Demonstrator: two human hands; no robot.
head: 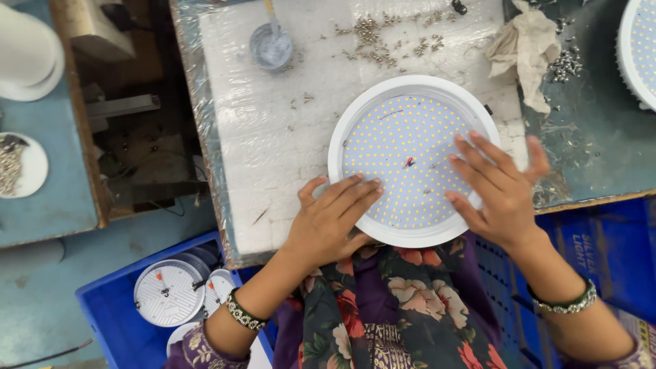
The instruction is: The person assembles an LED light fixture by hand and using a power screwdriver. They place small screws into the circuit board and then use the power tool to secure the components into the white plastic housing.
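Observation:
A round white lamp housing (413, 87) lies face up on a white foam pad (273, 143), its disc covered with rows of small yellow LED dots and a red mark at the centre. My left hand (333, 220) rests flat on the lamp's lower left rim, fingers reaching onto the LED disc. My right hand (497, 188) lies spread on the right side of the disc, fingers apart and pointing up-left. Neither hand grips anything.
A small grey cup (270, 46) with a stick stands at the pad's far edge beside scattered small screws (374, 39). A crumpled cloth (525, 46) lies at the back right. Another lamp (639, 48) shows at the right edge. Blue crates (116, 307) with lamp parts sit below.

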